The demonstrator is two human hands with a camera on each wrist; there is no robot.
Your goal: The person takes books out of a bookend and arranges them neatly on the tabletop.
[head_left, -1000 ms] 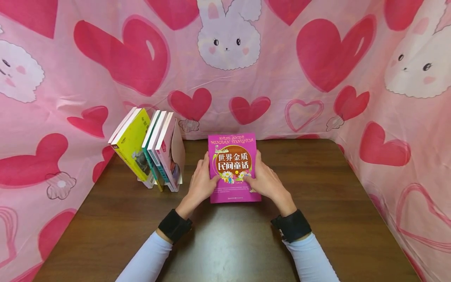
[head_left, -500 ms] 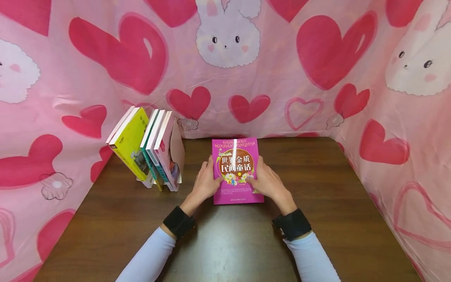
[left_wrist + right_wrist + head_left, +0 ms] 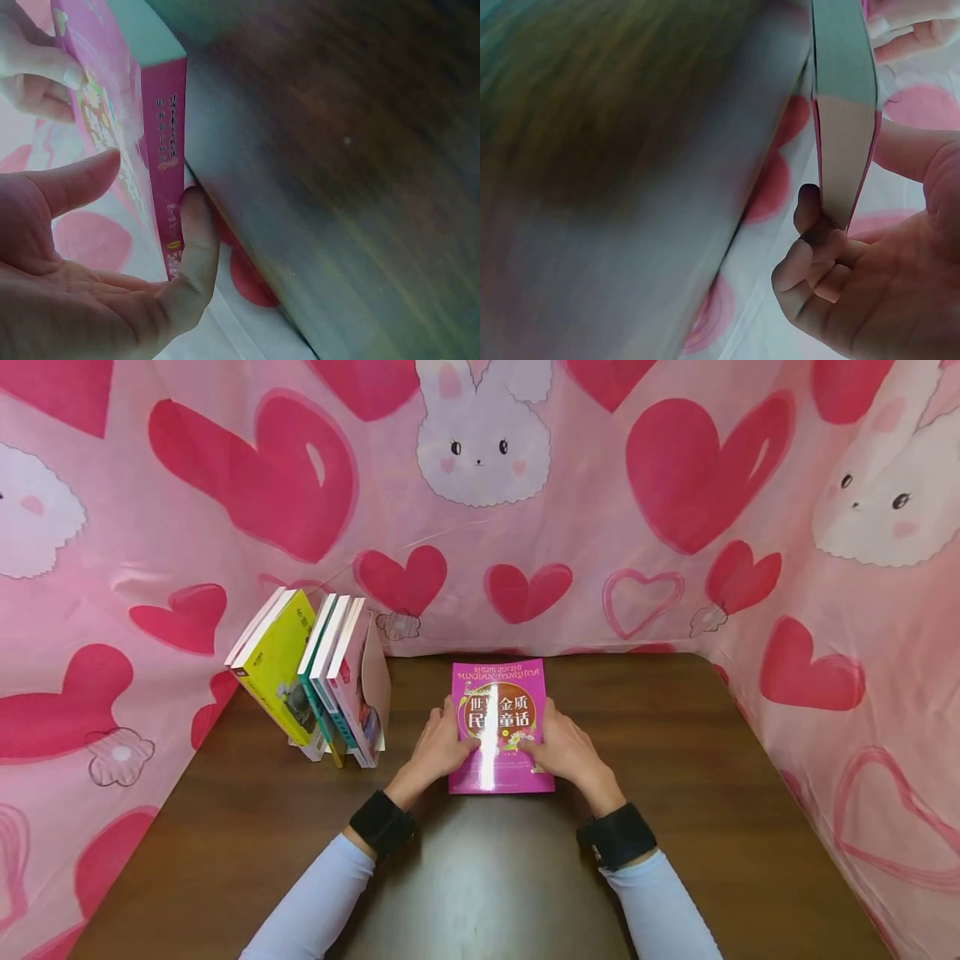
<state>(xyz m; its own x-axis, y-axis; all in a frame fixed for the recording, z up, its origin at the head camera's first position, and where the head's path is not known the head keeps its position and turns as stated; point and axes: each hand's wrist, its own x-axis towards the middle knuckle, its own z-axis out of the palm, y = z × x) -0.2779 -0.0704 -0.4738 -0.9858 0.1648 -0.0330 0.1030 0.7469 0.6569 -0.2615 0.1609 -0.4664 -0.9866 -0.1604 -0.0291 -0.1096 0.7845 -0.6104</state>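
Note:
Both hands hold a magenta paperback book [image 3: 501, 768] by its two long sides, its front cover facing up toward the head camera. My left hand [image 3: 441, 745] grips the spine side, thumb on the cover; in the left wrist view its fingers [image 3: 199, 240] curl under the printed spine [image 3: 165, 150]. On the page-edge side my right hand [image 3: 573, 747] does the same, thumb over the cover and fingers [image 3: 810, 262] bent behind the back, as the right wrist view shows. A band of glare runs down the cover. Those wrist views show the book raised off the tabletop.
At the left, several books stand upright in a row, a yellow one [image 3: 281, 664] leaning outward and a pink one [image 3: 352, 685] beside a pale bookend [image 3: 377, 672]. Brown wooden tabletop [image 3: 675, 827] lies under the arms. A pink heart-patterned cloth [image 3: 585, 518] hangs behind and at both sides.
The book has tipped back and its top edge sits lower in the head view, while glare has appeared across the cover. Both hands keep their grip; the row of books has not moved.

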